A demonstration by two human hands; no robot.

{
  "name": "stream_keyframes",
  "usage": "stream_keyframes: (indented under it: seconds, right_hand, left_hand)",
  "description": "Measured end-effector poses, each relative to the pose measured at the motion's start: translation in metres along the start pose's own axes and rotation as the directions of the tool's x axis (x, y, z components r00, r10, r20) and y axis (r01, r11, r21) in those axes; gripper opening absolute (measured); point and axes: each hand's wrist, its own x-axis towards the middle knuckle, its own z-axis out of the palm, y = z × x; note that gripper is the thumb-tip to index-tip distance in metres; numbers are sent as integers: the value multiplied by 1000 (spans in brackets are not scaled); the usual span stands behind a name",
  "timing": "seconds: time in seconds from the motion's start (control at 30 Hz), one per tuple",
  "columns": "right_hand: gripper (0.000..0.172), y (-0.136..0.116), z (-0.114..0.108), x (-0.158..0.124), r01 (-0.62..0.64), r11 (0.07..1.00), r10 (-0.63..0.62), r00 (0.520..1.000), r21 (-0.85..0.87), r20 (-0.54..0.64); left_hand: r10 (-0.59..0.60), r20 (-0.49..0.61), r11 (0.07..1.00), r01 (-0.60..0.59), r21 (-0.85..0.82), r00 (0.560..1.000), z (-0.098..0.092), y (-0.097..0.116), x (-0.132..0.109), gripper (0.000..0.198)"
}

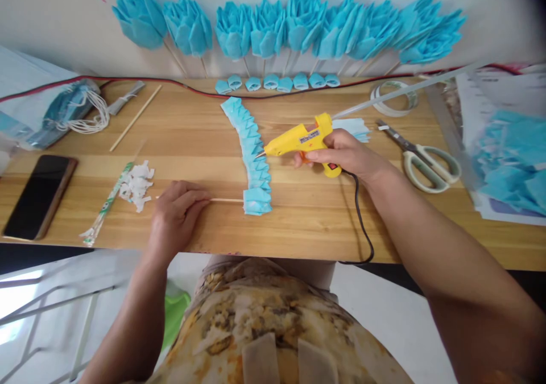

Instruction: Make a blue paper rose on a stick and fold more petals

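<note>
My right hand (345,155) is closed round a yellow glue gun (305,139), its nozzle touching a long strip of folded blue paper petals (251,145) that lies on the wooden table (298,224). My left hand (177,213) pinches a thin wooden stick (226,200) flat on the table; the stick's far end goes into the rolled blue end (257,201) of the strip. The gun's black cord (360,219) runs off the table's front edge.
Finished blue paper flowers (273,25) on sticks lean on the wall, small blue rolls (277,82) below them. Scissors (426,159), a tape roll (394,96) and blue paper (512,156) lie right. A phone (38,193), white scraps (136,186), a spare stick (135,118) lie left.
</note>
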Motion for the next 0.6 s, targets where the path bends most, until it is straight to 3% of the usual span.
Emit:
stream_keyframes:
  seconds: [0.6]
  right_hand:
    - [35,-3,2,-1,-20,1000,20,999,13,-25]
  left_hand:
    - [-70,-22,997,69,-18,997,1,3,1,13]
